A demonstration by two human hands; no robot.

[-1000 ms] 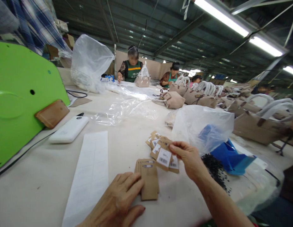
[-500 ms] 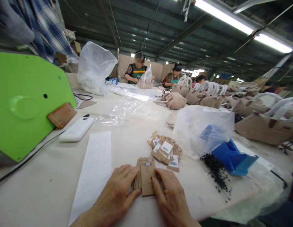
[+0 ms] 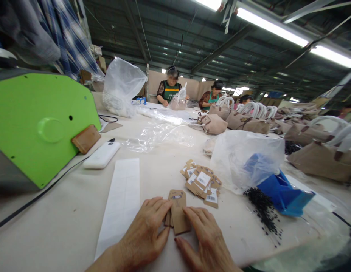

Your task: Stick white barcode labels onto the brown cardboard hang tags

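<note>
A small stack of plain brown cardboard hang tags (image 3: 177, 213) lies on the cream-covered worktable (image 3: 59, 230), at the near edge of it, between the person's two hands. The left hand (image 3: 144, 238) lies flat with its fingers spread, the fingertips touching the stack's left edge. The right hand (image 3: 207, 241) is likewise flat and unclenched, its fingers laid along the stack's right edge; neither hand grips.

At 1 o'clock from the stack, near it, lies a loose pile of brown tags bearing white barcode stickers (image 3: 202, 181). At 9 o'clock, just beside the left hand, runs a long white strip of label backing paper (image 3: 121, 200). At 3 o'clock, well apart, are a scatter of small black fasteners (image 3: 263, 211) and a crumpled blue plastic bag (image 3: 283, 192).
</note>
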